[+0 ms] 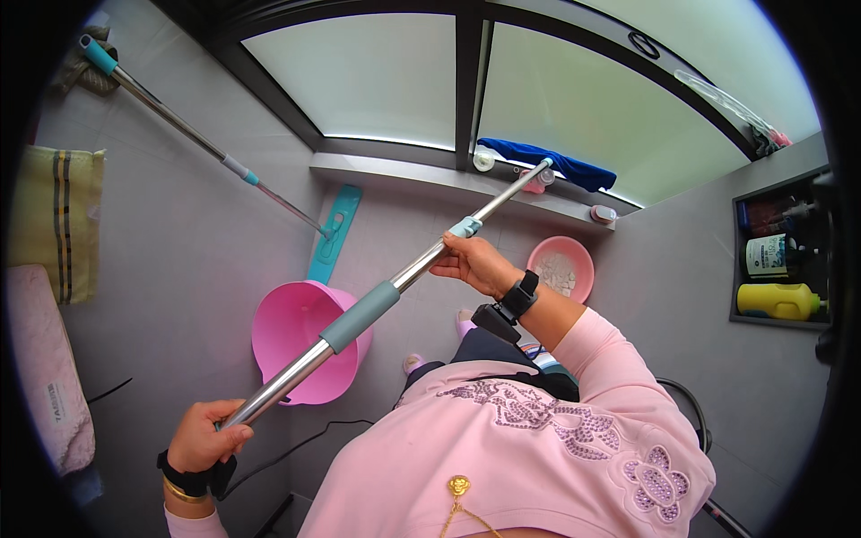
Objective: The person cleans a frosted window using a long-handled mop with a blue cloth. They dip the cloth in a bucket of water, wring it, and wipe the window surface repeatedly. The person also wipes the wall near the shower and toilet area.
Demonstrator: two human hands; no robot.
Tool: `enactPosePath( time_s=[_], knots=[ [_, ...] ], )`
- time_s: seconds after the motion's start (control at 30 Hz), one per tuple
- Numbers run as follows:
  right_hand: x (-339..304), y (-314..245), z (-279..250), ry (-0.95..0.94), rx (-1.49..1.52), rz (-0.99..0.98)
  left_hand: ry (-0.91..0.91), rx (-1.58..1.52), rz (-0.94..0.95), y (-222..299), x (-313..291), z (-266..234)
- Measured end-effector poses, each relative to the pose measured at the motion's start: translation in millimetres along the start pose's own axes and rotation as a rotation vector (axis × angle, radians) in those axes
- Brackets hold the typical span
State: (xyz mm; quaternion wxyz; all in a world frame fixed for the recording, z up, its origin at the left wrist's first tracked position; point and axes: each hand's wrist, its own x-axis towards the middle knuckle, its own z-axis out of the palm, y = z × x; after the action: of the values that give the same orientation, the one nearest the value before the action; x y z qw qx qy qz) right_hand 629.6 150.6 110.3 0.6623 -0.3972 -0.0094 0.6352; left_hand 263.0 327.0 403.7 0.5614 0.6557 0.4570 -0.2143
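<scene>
A long-handled mop (360, 319) with a silver telescopic pole and a grey-green grip slants across the view. Its blue cloth head (574, 170) lies along the bottom of a frosted window, above the ledge. My left hand (203, 436) is closed around the pole's near end. Farther up, next to the pale blue joint, the fingers of my right hand (481, 266) grip the pole. Beneath the pole a pink bucket (300, 336) stands on the floor, partly covered by it.
A turquoise flat mop (335, 233) leans at the left wall. On the ledge (404, 184) are small containers, including a pinkish jar (603, 213). A pink basin (586, 271) holding pale pieces sits at right, below a wall niche with bottles (776, 302). Towels (54, 224) hang left.
</scene>
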Motion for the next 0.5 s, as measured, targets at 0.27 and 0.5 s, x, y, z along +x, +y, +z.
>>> enactPosePath(
  time_s=[0.27, 0.5],
  knots=[
    [-32, 52, 67, 0.003, -0.107, -0.024, 0.068, -0.141, 0.003, -135, -29, -14],
    [-43, 141, 100, 0.041, -0.15, 0.149, 0.255, 0.093, 0.048, -330, 0, 12]
  ],
)
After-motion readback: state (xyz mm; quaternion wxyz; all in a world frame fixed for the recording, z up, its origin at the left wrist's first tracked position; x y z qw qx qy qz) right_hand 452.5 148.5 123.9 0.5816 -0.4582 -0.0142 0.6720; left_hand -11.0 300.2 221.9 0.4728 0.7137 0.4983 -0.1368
